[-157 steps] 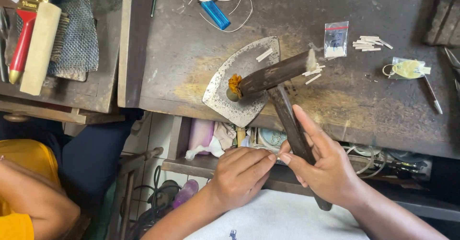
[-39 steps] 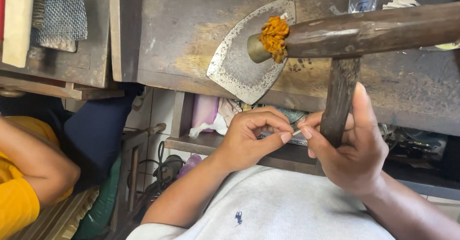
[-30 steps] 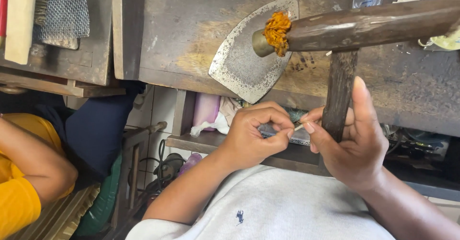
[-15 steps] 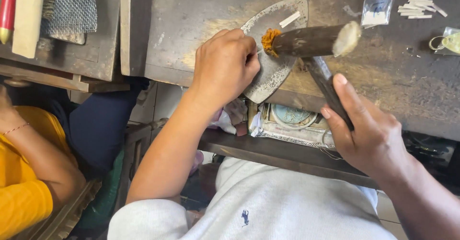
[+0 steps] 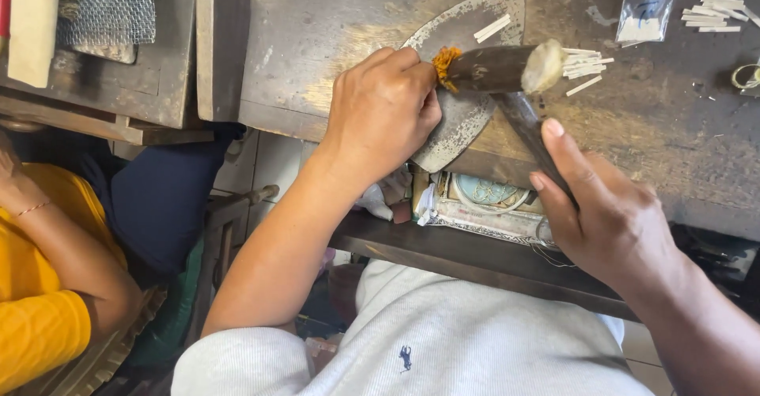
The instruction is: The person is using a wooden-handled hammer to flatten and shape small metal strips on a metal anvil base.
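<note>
Right hand (image 5: pixel 613 214) grips the hammer handle (image 5: pixel 526 127) — left hand (image 5: pixel 384 111), fingers curled shut, should pin its hidden piece flat on the metal plate (image 5: pixel 475 32) — clear of the head.

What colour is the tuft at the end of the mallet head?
Orange-yellow. The tuft sits at the mallet head's left end, beside the left hand, seen in the head view.

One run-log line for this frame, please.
left hand: on metal plate | right hand: gripping mallet handle | white strips: beside mallet head
</note>
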